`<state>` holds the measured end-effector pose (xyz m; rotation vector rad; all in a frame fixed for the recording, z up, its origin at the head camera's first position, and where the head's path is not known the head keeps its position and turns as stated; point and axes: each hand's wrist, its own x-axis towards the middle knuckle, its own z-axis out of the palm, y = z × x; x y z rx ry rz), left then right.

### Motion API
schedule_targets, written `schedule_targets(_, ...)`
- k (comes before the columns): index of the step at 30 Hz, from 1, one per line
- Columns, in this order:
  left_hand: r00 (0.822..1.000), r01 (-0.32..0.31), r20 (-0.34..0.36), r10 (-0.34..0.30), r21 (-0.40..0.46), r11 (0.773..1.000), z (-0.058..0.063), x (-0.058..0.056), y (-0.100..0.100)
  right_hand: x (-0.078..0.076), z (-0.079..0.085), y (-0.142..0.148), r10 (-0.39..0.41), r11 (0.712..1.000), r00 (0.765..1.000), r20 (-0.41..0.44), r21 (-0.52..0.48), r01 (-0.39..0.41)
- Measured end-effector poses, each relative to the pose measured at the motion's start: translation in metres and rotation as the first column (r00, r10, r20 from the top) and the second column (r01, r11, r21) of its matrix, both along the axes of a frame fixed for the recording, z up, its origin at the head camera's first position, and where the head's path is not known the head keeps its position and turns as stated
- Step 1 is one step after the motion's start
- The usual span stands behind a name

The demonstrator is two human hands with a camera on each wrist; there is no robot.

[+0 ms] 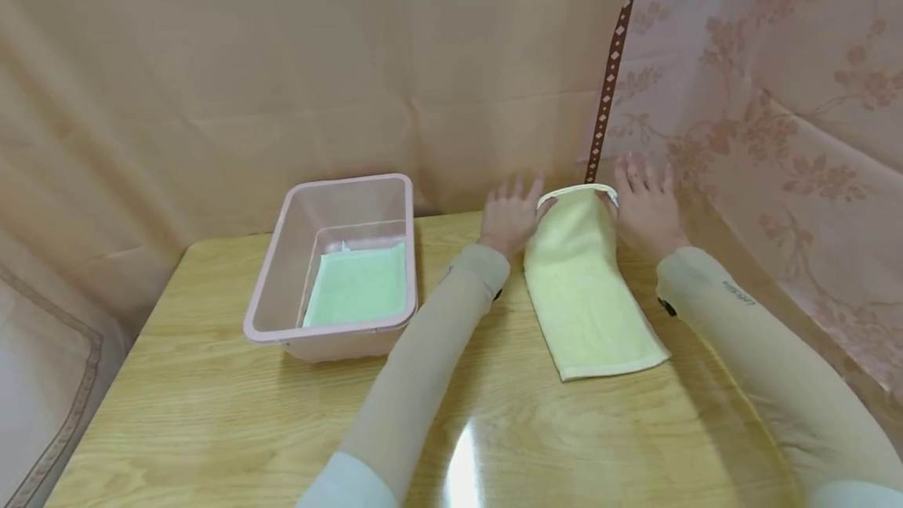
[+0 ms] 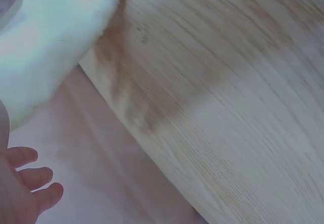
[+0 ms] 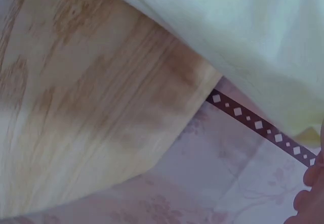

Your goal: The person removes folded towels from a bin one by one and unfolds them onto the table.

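Observation:
A pale yellow towel (image 1: 589, 281) lies lengthwise on the table, its far end raised between both hands near the back edge. My left hand (image 1: 509, 219) holds the towel's far left corner at the thumb, with the other fingers stretched out. At the far right corner, my right hand (image 1: 650, 214) holds it likewise, thumb at the cloth and fingers pointing away. In the left wrist view the towel (image 2: 50, 47) arches above the wood and casts a shadow. The right wrist view shows the towel (image 3: 243, 37) reaching past the table edge, with a few fingertips beside it.
Left of the towel stands a pink plastic basin (image 1: 257, 300) with a folded light green cloth (image 1: 360, 282) inside. The wooden table (image 1: 212, 414) meets a beige curtain (image 1: 282, 61) at the back. A flowered pink curtain (image 1: 797, 139) hangs along the right side.

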<state>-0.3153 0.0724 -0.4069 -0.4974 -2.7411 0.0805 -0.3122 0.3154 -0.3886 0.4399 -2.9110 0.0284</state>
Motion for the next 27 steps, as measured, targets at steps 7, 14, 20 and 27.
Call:
schedule_targets(7,0.999,-0.005,0.046,0.006,-0.011,1.000,0.002,0.001,0.006,-0.001,-0.004,0.003,-0.036,0.999,0.999,0.023,-0.006,0.036)
schedule_targets(14,0.996,-0.068,0.046,0.075,-0.127,0.990,-0.002,-0.003,0.000,-0.009,-0.018,-0.005,-0.048,0.998,0.997,0.062,-0.033,0.050)
schedule_targets(20,0.979,-0.126,0.130,0.154,-0.200,0.972,-0.003,-0.011,0.000,-0.016,-0.021,-0.018,-0.113,0.986,0.987,0.117,-0.109,0.126)
schedule_targets(27,0.960,-0.178,0.191,0.204,-0.145,0.973,-0.009,-0.011,0.004,-0.019,-0.031,-0.022,-0.165,0.966,0.974,0.158,-0.174,0.192)
